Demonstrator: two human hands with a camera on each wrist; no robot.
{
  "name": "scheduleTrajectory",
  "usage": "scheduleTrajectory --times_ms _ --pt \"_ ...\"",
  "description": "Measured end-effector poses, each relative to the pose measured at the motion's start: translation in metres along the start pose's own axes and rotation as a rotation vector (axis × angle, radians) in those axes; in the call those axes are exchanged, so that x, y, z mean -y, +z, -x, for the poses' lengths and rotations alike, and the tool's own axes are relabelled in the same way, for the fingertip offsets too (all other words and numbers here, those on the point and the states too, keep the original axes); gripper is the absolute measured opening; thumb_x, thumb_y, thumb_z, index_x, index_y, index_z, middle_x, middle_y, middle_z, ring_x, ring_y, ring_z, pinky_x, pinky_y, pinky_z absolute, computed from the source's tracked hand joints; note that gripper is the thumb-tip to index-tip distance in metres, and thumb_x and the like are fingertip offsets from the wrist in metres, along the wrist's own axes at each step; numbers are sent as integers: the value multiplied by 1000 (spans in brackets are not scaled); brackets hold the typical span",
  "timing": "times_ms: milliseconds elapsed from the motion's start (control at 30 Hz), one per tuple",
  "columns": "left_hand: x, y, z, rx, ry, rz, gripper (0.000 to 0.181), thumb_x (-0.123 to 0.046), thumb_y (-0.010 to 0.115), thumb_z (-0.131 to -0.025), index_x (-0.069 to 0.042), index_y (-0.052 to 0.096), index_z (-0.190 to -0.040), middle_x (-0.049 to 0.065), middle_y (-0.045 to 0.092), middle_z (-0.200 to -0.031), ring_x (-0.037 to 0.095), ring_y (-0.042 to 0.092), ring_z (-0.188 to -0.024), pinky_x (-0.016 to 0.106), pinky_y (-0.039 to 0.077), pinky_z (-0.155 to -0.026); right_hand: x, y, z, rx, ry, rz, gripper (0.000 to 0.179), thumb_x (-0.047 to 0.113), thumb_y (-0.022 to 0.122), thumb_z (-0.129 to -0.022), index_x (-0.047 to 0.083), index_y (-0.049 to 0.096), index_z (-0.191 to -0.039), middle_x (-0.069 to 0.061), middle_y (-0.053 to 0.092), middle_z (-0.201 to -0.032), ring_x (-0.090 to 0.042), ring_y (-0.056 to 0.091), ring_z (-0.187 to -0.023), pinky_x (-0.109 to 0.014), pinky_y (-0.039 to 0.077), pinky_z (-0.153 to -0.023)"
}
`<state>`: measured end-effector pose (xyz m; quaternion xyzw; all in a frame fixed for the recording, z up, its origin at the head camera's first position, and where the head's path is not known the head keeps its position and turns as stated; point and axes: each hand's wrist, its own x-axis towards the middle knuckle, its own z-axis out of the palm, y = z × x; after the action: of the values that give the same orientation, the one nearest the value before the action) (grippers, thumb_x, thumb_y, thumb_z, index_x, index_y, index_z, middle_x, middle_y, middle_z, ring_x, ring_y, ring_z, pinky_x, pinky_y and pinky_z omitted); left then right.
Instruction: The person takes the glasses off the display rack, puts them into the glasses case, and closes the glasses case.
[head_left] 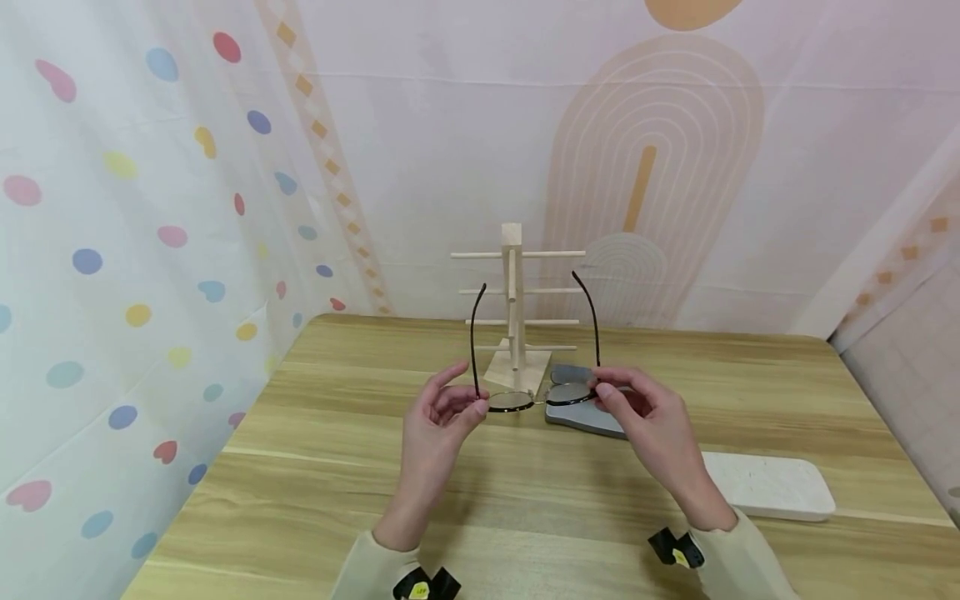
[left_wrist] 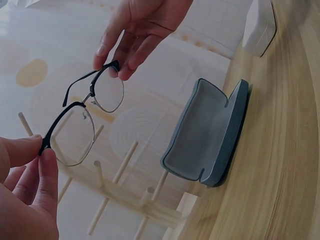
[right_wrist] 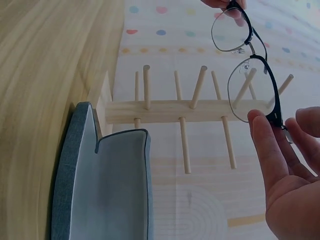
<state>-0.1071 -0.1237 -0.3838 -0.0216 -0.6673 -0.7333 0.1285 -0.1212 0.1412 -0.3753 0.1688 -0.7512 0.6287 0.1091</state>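
Observation:
A pair of eyeglasses (head_left: pixel 512 408) with black upper rims and thin metal lower rims is held in the air above the table. Its temples are unfolded and point away from me. My left hand (head_left: pixel 438 437) pinches the left hinge corner between thumb and fingers. At the opposite corner, my right hand (head_left: pixel 660 425) pinches the frame likewise. Below and behind the glasses lies a grey-blue glasses case (left_wrist: pixel 200 135), its lid up and its pale lining showing. Part of the case is hidden by the right hand in the head view.
A wooden display stand (head_left: pixel 512 237) with several horizontal rods stands at the back of the table (head_left: pixel 360 467), just beyond the glasses. To the right, a white oblong box (head_left: pixel 772 487) lies partly behind the right wrist. Patterned curtains (head_left: pixel 420 150) hang behind and at left.

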Motion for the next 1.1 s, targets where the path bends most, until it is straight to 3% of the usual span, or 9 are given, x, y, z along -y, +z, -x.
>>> scheduleTrajectory --times_ms 233,733,1100 --pt "0 2 3 14 15 -10 47 11 74 -89 -3 65 -132 16 75 -103 20 71 -96 28 59 -85 0 -4 7 2 -29 79 18 8 65 -103 3 72 -118 -11 74 -110 -6 71 -95 -20 58 -83" --pt "-3 15 4 56 55 14 37 10 74 -89 3 69 -125 20 73 -105 18 71 -93 28 60 -83 0 -14 19 -48 -1 106 16 11 67 -102 6 71 -117 -7 73 -112 -9 69 -102 -19 56 -85" --pt "0 29 4 105 61 14 36 11 73 -90 4 69 -125 19 73 -102 15 70 -89 26 60 -82 -1 -22 25 -103 -6 111 14 5 67 -101 2 69 -114 -9 72 -108 -9 70 -97 -21 59 -78"
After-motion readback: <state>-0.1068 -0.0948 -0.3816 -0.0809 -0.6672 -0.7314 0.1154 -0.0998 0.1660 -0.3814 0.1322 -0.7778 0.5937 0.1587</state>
